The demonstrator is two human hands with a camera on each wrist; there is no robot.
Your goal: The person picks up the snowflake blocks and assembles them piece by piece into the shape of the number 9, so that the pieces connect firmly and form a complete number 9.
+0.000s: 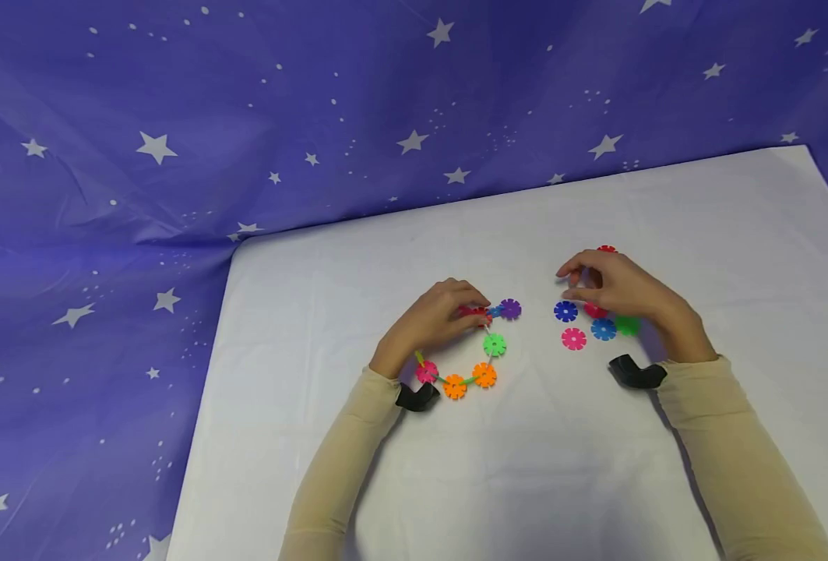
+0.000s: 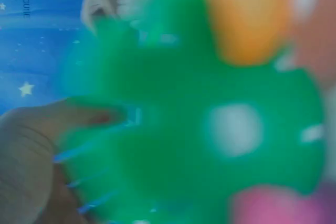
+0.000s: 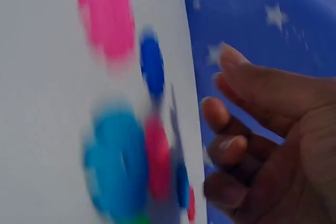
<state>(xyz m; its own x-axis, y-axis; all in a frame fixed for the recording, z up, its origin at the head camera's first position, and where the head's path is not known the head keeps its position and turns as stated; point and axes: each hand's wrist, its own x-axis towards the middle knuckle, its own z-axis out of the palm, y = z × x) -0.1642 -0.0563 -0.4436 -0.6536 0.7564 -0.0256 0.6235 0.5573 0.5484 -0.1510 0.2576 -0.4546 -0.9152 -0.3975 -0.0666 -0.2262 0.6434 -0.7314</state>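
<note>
My left hand [image 1: 445,312] pinches a red notched disc [image 1: 482,316] on a curved chain of interlocking plastic discs. The chain runs from a purple disc [image 1: 510,309] past a light green disc [image 1: 495,344] and two orange ones to a pink disc [image 1: 427,372], with other discs standing edge-on between them. A green disc [image 2: 173,129], large and blurred, covers much of the left wrist view. Above the loose discs hovers my right hand [image 1: 613,288], its fingers loosely bent and nothing visible between them. Under and beside it lie a dark blue disc [image 1: 565,311] and a pink disc [image 1: 573,339].
More loose discs, including a light blue disc [image 1: 604,329] and a green disc [image 1: 627,325], lie partly beneath the right hand. A white cloth [image 1: 526,467] covers the table. Behind it hangs a purple star-patterned cloth [image 1: 357,101].
</note>
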